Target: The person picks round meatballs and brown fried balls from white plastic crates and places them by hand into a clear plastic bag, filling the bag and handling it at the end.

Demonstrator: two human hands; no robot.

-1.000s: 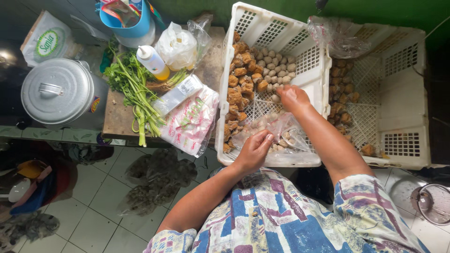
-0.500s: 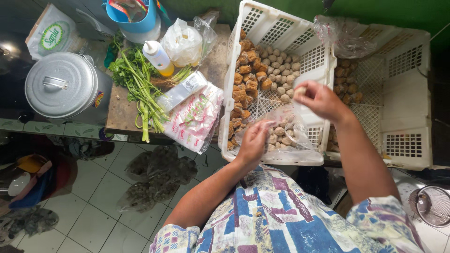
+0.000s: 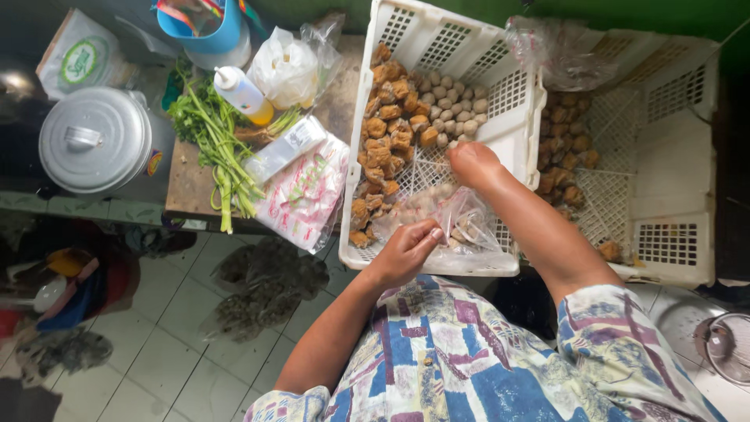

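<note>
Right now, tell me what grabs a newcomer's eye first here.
The white perforated plastic crate, tilted at centre, holds brown fried pieces and pale round balls. At its near edge the left hand holds a clear plastic bag while the right hand reaches into the crate. A round silver lidded metal pot sits far left.

A floor (image 3: 156,352) of pale square tiles with dark grout is seen across the lower left of the frame. A green wall (image 3: 469,12) is seen along the top edge. A wooden table (image 3: 183,184) is set at upper left, its front edge faced with a patterned strip. Dark cloths (image 3: 262,285) are spread on the floor below it, and shadow is cast over the far left.
</note>
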